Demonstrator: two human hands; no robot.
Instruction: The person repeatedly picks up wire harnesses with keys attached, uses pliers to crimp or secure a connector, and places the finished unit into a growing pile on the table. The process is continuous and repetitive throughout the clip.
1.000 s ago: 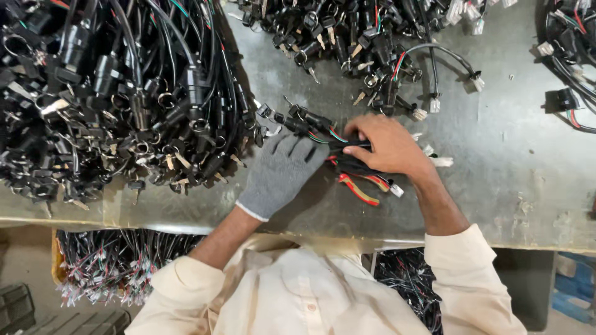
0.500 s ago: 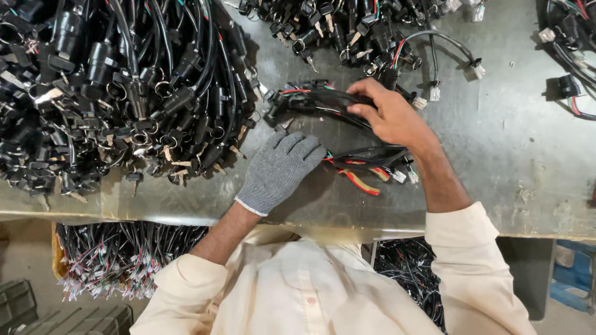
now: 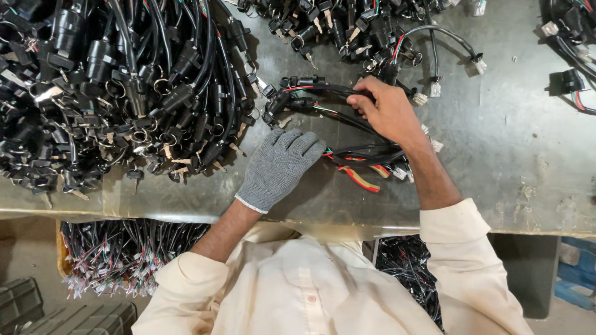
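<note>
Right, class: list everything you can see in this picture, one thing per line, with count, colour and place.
Wire harness: one, black with red and green wires, table centre, under both hands.
Large switch-and-key pile: one heap, black, table left.
Second harness pile: one heap, black, top centre.
Loose harnesses: a few, black, top right edge.
Table: one, grey metal, scuffed.
Wire bundles: many, multicoloured, in a bin below the table.
Shirt: one, cream.
Left hand: grey knit glove, resting on the harness.
Right hand: bare, grip closed on the harness.
</note>
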